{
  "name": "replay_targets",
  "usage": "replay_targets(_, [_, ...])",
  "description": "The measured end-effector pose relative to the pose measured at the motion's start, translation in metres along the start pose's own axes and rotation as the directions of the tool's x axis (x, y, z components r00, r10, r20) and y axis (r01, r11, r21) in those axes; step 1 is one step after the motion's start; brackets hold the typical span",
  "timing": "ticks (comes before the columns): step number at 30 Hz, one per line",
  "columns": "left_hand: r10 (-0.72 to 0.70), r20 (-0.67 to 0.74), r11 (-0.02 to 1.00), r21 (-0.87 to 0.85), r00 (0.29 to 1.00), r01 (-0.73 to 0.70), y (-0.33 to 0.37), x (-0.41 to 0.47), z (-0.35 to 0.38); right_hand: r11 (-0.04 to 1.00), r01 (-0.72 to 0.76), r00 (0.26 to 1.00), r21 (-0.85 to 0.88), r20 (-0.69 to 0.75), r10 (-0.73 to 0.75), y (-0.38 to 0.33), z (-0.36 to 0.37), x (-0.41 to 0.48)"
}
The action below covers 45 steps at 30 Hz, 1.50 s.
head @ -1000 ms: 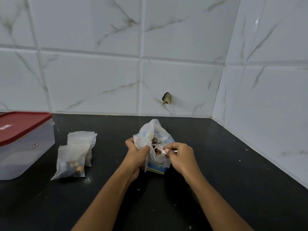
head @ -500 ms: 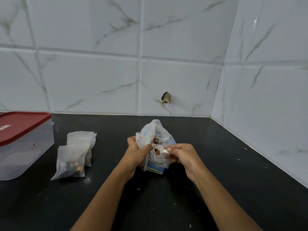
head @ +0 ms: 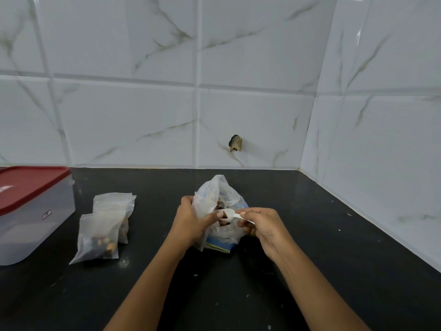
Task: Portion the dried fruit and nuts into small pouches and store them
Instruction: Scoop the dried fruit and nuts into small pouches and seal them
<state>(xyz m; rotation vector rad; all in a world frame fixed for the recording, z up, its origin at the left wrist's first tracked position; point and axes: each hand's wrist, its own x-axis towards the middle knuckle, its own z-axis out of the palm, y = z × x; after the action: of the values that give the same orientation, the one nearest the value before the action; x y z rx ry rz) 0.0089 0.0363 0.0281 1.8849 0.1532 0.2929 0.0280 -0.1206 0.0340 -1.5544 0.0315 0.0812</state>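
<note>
A crumpled clear bag of dried fruit and nuts (head: 224, 194) with blue print stands mid-counter. My left hand (head: 191, 218) grips a small translucent pouch (head: 202, 211) against the bag's left side, thumb across its mouth. My right hand (head: 262, 223) pinches the handle of a small white plastic spoon (head: 230, 215), whose bowl lies over the pouch opening beside brown pieces. To the left lie two filled small pouches (head: 105, 228), one overlapping the other, with nuts visible at their bottoms.
A clear plastic box with a red lid (head: 28, 187) stands shut at the left edge. The black counter (head: 310, 271) meets white marbled tile walls behind and at the right. A chipped hole (head: 235, 143) marks the back wall.
My right hand has drawn back to the right, pulling the spoon out of the bag so its bowl now shows at the pouch mouth. My left hand has kept its grip.
</note>
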Motion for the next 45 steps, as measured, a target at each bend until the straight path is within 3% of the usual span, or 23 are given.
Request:
replay_targets(5, [0.168,-0.110,0.950,0.282,0.980,-0.131,0.001,0.003,-0.007,0.998,-0.016,0.999,0.067,-0.028,0.017,-0.001,-0.003,0.003])
replay_targets(8, [0.281,-0.058,0.884,0.403,0.958,-0.235,0.004,0.002,-0.006,0.996,0.013,0.999,0.092,-0.049,-0.009,-0.003,-0.005,0.002])
replay_targets(11, [0.263,0.022,0.817,0.526,0.965,-0.235,0.004,0.003,-0.003,0.985,0.124,0.991,0.121,-0.064,-0.117,-0.007,-0.006,-0.001])
replay_targets(15, [0.232,0.038,0.827,0.519,0.972,-0.217,-0.002,0.003,-0.002,0.946,0.295,0.955,0.132,-0.022,-0.294,-0.012,-0.004,-0.009])
replay_targets(18, [0.191,0.030,0.864,0.469,0.981,-0.182,-0.004,0.004,-0.002,0.901,0.434,0.899,-0.016,0.069,-0.432,-0.012,0.000,-0.013])
replay_targets(21, [0.187,0.035,0.891,0.415,0.982,-0.185,-0.002,0.003,-0.003,0.729,0.630,0.776,-0.269,0.177,-0.606,-0.008,0.005,-0.014])
replay_targets(25, [0.186,0.086,0.923,0.326,0.979,-0.204,0.007,-0.002,-0.006,0.346,0.812,0.519,-0.470,0.312,-0.796,-0.001,0.010,-0.011])
replay_targets(28, [0.160,0.096,0.951,0.252,0.982,-0.179,0.004,0.001,-0.008,0.092,0.825,0.348,-0.558,0.371,-0.861,0.000,0.008,-0.010])
replay_targets(34, [0.176,0.125,0.980,0.066,0.976,-0.186,-0.001,0.003,-0.011,-0.155,0.808,0.169,-0.568,0.476,-0.863,-0.003,0.010,-0.013])
replay_targets(39, [0.169,0.154,0.985,-0.008,0.974,-0.170,0.000,0.000,-0.013,-0.145,0.829,0.135,-0.540,0.445,-0.885,-0.004,0.009,-0.013])
replay_targets(41, [0.152,0.149,0.988,-0.007,0.977,-0.153,-0.002,0.002,-0.012,-0.110,0.847,0.157,-0.520,0.443,-0.882,-0.004,0.009,-0.013])
replay_targets(42, [0.143,0.144,0.990,-0.003,0.979,-0.144,-0.002,0.002,-0.012,-0.032,0.863,0.204,-0.503,0.408,-0.890,-0.003,0.010,-0.013])
replay_targets(45, [0.123,0.131,0.991,0.036,0.984,-0.129,0.001,0.002,-0.013,0.397,0.836,0.492,-0.378,0.194,-0.849,-0.004,0.009,-0.014])
